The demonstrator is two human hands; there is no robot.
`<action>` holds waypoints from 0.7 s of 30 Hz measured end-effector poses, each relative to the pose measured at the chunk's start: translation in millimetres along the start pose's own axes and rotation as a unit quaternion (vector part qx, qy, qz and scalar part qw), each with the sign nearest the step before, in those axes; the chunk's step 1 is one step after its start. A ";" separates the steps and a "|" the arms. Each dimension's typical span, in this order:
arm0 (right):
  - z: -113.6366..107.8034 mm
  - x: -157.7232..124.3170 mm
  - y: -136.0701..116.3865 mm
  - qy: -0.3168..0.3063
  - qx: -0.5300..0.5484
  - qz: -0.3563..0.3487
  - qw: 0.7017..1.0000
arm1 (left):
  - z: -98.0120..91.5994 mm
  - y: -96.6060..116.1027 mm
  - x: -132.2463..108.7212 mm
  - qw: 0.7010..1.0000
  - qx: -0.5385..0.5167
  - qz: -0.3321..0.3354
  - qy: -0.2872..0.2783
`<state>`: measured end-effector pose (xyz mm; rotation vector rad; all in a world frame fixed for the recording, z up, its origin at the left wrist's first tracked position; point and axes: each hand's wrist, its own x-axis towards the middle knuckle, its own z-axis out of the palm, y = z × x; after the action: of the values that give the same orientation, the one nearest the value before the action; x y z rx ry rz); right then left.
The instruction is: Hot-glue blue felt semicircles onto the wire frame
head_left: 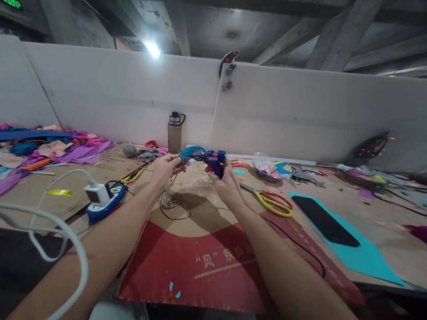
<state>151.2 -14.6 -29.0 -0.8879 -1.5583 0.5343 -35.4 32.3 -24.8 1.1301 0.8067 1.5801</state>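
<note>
My right hand [226,178] is wrapped round the handle of a blue glue gun [215,158], its nozzle pointing left. Facing the nozzle, my left hand [167,168] pinches a small dark grey piece [182,162]. The nozzle tip is close to that piece; whether they touch cannot be made out. Both hands are raised over a red and tan cardboard sheet [187,266]. Below my left hand lies a loose coil of thin cord [173,209]. Scissors with red and yellow handles [273,202] rest to the right of my right hand.
A bottle [174,133] stands by the white partition [283,115]. At the left are a blue power strip [106,206], a white cable and fabric scraps [73,151]. A black phone [323,220] lies on turquoise sheet [370,262] at the right, near a bagged bowl [270,171].
</note>
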 end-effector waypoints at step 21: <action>0.6 -2.7 1.6 -0.005 -0.123 -0.029 0.992 | 5.4 1.6 -7.7 0.998 0.025 -0.002 -0.049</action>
<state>151.0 -15.7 -32.1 -1.0221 -1.6783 0.3085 -30.2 24.3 -23.6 1.2322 0.7865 1.4957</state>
